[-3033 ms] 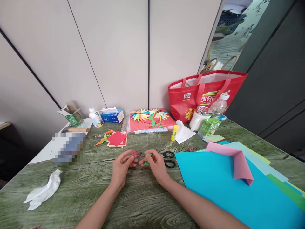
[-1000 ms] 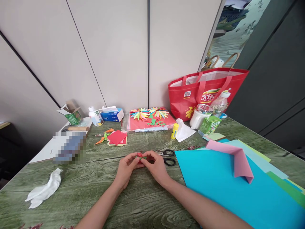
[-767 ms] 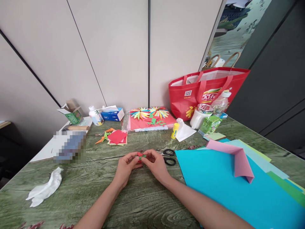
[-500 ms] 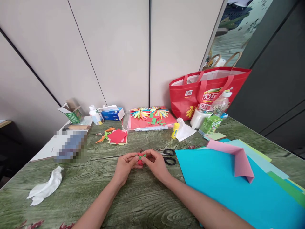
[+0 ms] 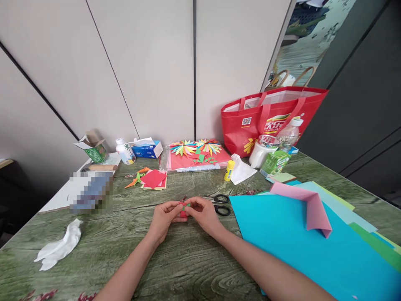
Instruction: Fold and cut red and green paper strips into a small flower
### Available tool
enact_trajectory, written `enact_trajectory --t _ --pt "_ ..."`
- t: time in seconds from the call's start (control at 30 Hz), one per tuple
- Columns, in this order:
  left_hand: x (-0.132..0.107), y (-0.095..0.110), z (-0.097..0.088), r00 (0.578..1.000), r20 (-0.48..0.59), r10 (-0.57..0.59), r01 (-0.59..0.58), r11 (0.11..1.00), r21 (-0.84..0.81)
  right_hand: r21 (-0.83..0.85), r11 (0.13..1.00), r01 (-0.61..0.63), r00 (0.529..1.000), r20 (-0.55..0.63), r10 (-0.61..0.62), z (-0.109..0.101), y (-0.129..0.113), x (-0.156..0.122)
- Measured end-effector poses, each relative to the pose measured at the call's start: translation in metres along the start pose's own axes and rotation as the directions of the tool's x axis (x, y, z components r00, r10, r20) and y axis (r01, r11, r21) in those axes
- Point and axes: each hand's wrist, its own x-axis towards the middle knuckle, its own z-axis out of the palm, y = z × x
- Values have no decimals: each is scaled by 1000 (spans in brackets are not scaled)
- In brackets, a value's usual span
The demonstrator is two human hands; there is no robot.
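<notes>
My left hand and my right hand meet at the middle of the green wood-grain table. Between their pinched fingertips sits a small folded paper piece, red with a bit of green. Both hands pinch it together just above the tabletop. Most of the piece is hidden by my fingers.
Black scissors lie just right of my hands. Large sheets of blue paper with a folded pink sheet cover the right side. Further back are red paper squares, a stack with paper stars, a glue stick, a red bag and a crumpled tissue.
Three seconds ago my hands were apart, the left pinching a red piece and the right a green one. They have come together and now hold the two pieces joined.
</notes>
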Motion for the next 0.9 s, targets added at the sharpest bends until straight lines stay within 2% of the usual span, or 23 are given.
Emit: enact_trajectory --t 0.17,0.3,0.43,0.53,0.73,0.9 --pt "-1 -1 -1 999 -27 20 -21 1000 -9 126 992 -6 1000 11 5 1 -1 0" --pt "1 -3 -2 993 -110 49 -50 999 -3 145 989 -1 1000 -2 1 4 -4 -3" --pt "1 0 -1 972 -216 92 -100 995 -23 88 996 -26 999 -28 29 7 -4 -5" --pt "0 4 1 958 -253 139 -137 990 23 18 999 -40 999 8 40 8 -3 -7" --pt "-2 2 4 957 -220 187 -168 980 102 16 998 -64 996 58 63 9 -4 -8" --pt "-3 -2 7 960 -201 194 -175 978 110 -12 1000 -11 999 35 11 11 -7 -9"
